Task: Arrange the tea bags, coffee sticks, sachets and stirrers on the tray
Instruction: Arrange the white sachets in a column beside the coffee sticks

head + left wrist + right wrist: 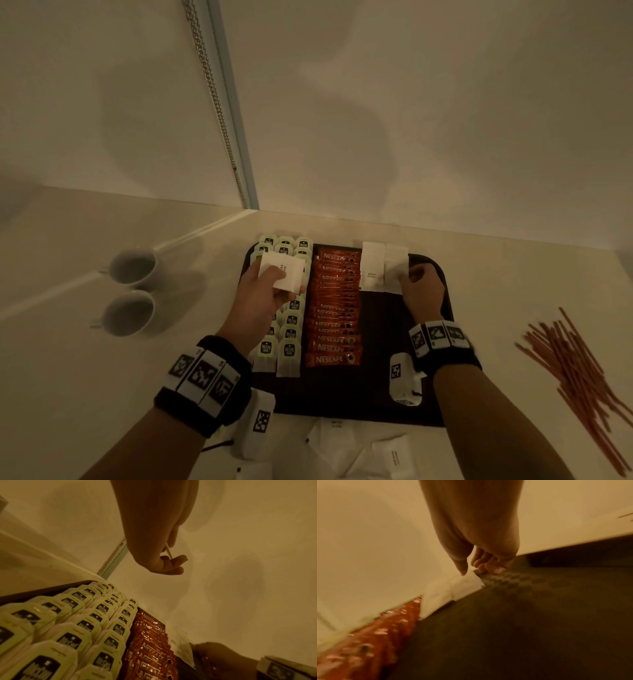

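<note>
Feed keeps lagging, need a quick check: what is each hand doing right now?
Left hand: fingers pinch a white sugar sachet above the tea bags.
Right hand: fingers curled on a white sachet at the tray's far end.

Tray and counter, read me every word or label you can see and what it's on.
"NESCAFE": coffee sticks.
"McCoy", blurred word beneath: tea bags.
"WHITE SUGAR": sachets on the tray.
Wristband squares: patterns, no words.

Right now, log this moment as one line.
left hand: holds sugar sachet | right hand: setting sachet on tray | stirrers: off tray
</note>
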Motion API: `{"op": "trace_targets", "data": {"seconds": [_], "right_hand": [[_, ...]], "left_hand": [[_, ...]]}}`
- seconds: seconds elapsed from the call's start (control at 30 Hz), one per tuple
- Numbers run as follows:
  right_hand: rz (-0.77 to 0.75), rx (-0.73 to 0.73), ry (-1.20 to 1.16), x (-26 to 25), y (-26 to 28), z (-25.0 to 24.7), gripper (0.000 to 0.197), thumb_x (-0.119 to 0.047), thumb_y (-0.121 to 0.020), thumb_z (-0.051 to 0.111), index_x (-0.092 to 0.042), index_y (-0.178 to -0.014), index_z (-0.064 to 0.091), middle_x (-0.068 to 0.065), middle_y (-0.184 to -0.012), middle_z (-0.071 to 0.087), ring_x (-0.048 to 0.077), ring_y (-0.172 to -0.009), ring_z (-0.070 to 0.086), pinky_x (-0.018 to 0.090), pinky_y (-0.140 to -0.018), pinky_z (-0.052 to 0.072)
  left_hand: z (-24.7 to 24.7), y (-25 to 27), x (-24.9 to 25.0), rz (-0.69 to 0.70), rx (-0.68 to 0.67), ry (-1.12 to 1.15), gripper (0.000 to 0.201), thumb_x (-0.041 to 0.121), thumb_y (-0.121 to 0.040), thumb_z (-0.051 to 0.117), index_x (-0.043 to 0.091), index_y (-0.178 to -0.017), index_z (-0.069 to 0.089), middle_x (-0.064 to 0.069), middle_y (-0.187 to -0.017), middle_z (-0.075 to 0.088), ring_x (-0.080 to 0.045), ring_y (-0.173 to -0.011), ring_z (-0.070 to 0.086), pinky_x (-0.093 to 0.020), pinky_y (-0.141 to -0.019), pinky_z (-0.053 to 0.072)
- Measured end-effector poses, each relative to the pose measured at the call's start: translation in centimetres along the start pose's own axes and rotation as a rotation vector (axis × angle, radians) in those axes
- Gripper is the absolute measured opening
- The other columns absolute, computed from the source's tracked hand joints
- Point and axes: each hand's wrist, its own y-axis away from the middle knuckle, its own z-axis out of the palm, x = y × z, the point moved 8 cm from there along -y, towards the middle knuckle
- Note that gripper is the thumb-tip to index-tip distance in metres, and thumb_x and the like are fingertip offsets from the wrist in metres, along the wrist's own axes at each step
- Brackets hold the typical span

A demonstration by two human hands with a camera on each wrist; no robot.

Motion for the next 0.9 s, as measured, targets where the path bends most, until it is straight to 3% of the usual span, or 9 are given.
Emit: {"op": "trace_targets", "data": {"seconds": [0.1,0.17,0.23,0.4,0.47,0.57,0.63,0.8,0.9], "right_hand": [[-0.122,-0.318,-0.224,-5.8,3.4,1.8,0.025,-0.033,-0.088,0.061,-0.011,-0.099,0.059,-0.002,-0.091,0.062,0.011,-0.084,0.059,0.024,-0.076,0.05],[-0.171,-0.628,-0.352,-9.4,7.4,3.4,0.036,-0.047,-0.081,0.062,-0.016,-0.1,0.06,0.001,-0.1,0.064,0.016,-0.091,0.063,0.031,-0.083,0.053],[-0.209,-0.794,-0.391,-11.5,10.7,4.3,0.032,-0.044,-0.079,0.065,-0.02,-0.099,0.059,0.001,-0.103,0.065,0.019,-0.094,0.064,0.034,-0.084,0.055],[-0.264,-0.727,-0.454,-13.0,12.0,4.0,0.006,-0.012,-0.087,0.061,-0.017,-0.087,0.057,0.012,-0.101,0.063,0.025,-0.09,0.064,0.034,-0.08,0.057],[-0.278,-0.67,-0.436,-13.1,11.2,3.4,0.005,-0.01,-0.087,0.06,-0.014,-0.086,0.058,0.013,-0.096,0.062,0.021,-0.083,0.064,0.03,-0.075,0.056],[-0.315,-0.602,-0.405,-13.4,10.4,2.5,0.011,-0.013,-0.087,0.062,-0.023,-0.084,0.063,0.006,-0.09,0.064,0.024,-0.087,0.064,0.036,-0.076,0.056],[-0.266,-0.591,-0.465,-13.0,10.2,2.3,0.015,-0.015,-0.086,0.064,-0.03,-0.085,0.063,0.007,-0.098,0.066,0.025,-0.092,0.065,0.039,-0.078,0.057],[-0.124,-0.623,-0.503,-10.3,10.7,2.6,0.007,-0.012,-0.088,0.062,-0.01,-0.094,0.059,0.008,-0.1,0.064,0.015,-0.083,0.066,0.026,-0.07,0.056],[0.074,-0.615,-0.547,-6.7,9.3,2.3,0.014,-0.009,-0.092,0.055,-0.005,-0.105,0.056,0.008,-0.11,0.063,0.016,-0.093,0.066,0.023,-0.069,0.056]], "left_hand": [[0.4,-0.2,0.2,0.027,-0.025,-0.125,0.024,0.001,-0.094,0.049,0.023,-0.098,0.058,-0.006,-0.1,0.063,-0.019,-0.068,0.068,-0.023,-0.057,0.052],[0.5,-0.4,-0.1,0.034,-0.028,-0.186,0.019,0.004,-0.092,0.054,0.019,-0.102,0.06,-0.008,-0.102,0.065,-0.019,-0.077,0.067,-0.025,-0.06,0.053],[0.7,-0.3,-0.4,0.043,-0.024,-0.247,0.021,0.008,-0.091,0.059,0.013,-0.111,0.06,-0.01,-0.107,0.066,-0.021,-0.089,0.065,-0.027,-0.064,0.052],[0.9,0.3,-1.3,-0.022,-0.033,-0.301,0.016,0.013,-0.091,0.058,0.014,-0.107,0.063,-0.001,-0.095,0.066,-0.014,-0.085,0.06,-0.024,-0.063,0.044],[0.8,0.5,-1.5,-0.055,-0.049,-0.319,0.012,0.017,-0.093,0.056,0.015,-0.099,0.065,-0.001,-0.09,0.065,-0.013,-0.079,0.057,-0.023,-0.061,0.041],[1.0,0.5,-0.9,0.014,-0.093,-0.434,0.011,0.014,-0.091,0.059,0.018,-0.088,0.069,0.001,-0.082,0.068,-0.01,-0.068,0.057,-0.018,-0.055,0.04],[1.5,0.6,-0.5,0.056,-0.122,-0.461,0.012,0.012,-0.09,0.061,0.019,-0.088,0.071,0.003,-0.081,0.071,-0.008,-0.066,0.061,-0.016,-0.053,0.042],[1.9,0.8,-0.7,0.08,-0.118,-0.501,0.011,0.012,-0.089,0.063,0.02,-0.091,0.069,0.0,-0.088,0.071,-0.002,-0.066,0.064,-0.011,-0.051,0.044],[0.7,1.1,-1.6,-0.007,-0.149,-0.603,0.013,0.022,-0.091,0.061,0.023,-0.103,0.067,0.002,-0.097,0.07,-0.011,-0.076,0.064,-0.02,-0.06,0.046]]}}
